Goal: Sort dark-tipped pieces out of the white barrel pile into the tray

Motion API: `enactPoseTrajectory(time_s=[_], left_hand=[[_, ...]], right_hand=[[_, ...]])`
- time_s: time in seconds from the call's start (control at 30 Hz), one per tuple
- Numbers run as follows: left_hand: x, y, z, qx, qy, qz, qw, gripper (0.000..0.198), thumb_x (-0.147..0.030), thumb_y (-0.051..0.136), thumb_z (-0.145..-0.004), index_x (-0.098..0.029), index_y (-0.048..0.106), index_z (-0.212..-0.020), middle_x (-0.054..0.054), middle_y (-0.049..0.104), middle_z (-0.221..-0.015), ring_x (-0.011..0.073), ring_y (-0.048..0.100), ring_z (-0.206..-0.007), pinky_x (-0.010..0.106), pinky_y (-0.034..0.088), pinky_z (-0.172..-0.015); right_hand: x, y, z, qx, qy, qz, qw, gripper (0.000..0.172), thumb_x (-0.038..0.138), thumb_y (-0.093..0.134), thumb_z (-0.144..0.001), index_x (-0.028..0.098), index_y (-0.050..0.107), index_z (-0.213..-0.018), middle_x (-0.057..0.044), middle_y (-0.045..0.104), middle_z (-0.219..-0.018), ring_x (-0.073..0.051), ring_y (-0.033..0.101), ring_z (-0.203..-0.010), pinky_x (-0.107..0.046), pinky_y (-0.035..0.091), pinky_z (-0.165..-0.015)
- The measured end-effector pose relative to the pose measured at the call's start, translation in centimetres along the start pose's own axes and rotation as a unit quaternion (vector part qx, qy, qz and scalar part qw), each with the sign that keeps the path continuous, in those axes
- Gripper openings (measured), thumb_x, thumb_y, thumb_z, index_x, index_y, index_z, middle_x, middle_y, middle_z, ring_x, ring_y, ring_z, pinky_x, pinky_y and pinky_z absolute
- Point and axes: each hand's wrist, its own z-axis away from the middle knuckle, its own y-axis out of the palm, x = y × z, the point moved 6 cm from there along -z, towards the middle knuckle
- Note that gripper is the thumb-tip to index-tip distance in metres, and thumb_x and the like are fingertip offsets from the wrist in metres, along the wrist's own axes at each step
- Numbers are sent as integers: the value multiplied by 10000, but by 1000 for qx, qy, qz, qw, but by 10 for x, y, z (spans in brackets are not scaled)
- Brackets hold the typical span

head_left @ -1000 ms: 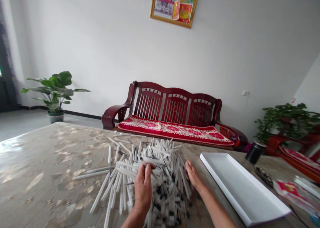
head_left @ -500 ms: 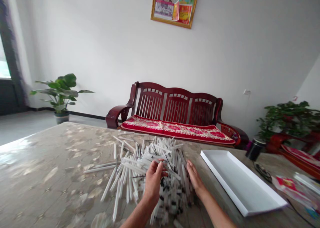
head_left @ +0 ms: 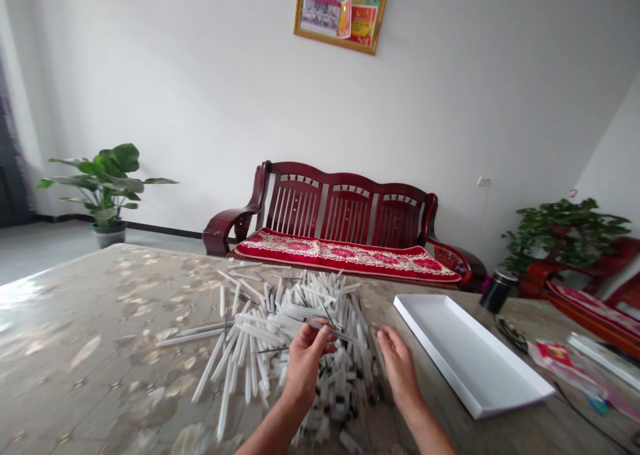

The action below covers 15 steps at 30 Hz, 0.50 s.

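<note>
A wide heap of slender whitish translucent tubes point(head_left: 250, 332) covers the middle of the table, with a few thin dark rods among them. Shorter, stubbier translucent pieces point(head_left: 335, 388), some with black parts, lie at the near side of the heap. Over the heap, my left hand point(head_left: 306, 358) is closed, thumb against fingers, on a slender tube with a dark section that points to the right. My right hand point(head_left: 397, 362) hovers at the heap's right side, fingers stretched out and apart, with nothing visible in it.
To the right stands a shallow white box lid or tray point(head_left: 470, 355). Beyond it are a black cylinder point(head_left: 499, 292), a dark cable point(head_left: 511, 334) and a red-and-clear plastic packet point(head_left: 560, 358). A red wooden bench point(head_left: 345, 208) stands behind the table.
My right hand has drawn slightly away from the heap's edge, its fingers spreading. My left hand keeps its pinch on the tube. The view has turned a little to the right.
</note>
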Motion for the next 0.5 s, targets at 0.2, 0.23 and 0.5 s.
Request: enactPoseTrajectory(time_s=[0.2,0.23,0.5], left_hand=[[11,11,6,55,-21,-26,998,403,-458,837,-586,-160,675,-805,16,692,-702,175,683,-664,259,549,-572],[13,14,7,72,-27,-35,996,412,-460,839,-575,-161,673,-804,13,685,-682,176,678,-643,263,546,-557],[-5,5,3,36,48,-121,991,439,-506,708,-706,-180,635,-991,51,709,-842,172,667,-615,252,485,-487]], right_hand=[[66,39,39,197,-112,132,965,303,419,541,-877,219,735,-997,-68,734,-993,-229,660,-936,-304,490,-804],[68,38,42,209,-130,186,951,260,371,530,-878,224,737,-934,-58,736,-946,-217,660,-897,-293,482,-786],[42,-109,-1,-33,15,594,804,359,312,338,-959,201,676,-1011,-131,731,-1039,-251,677,-954,-299,445,-728]])
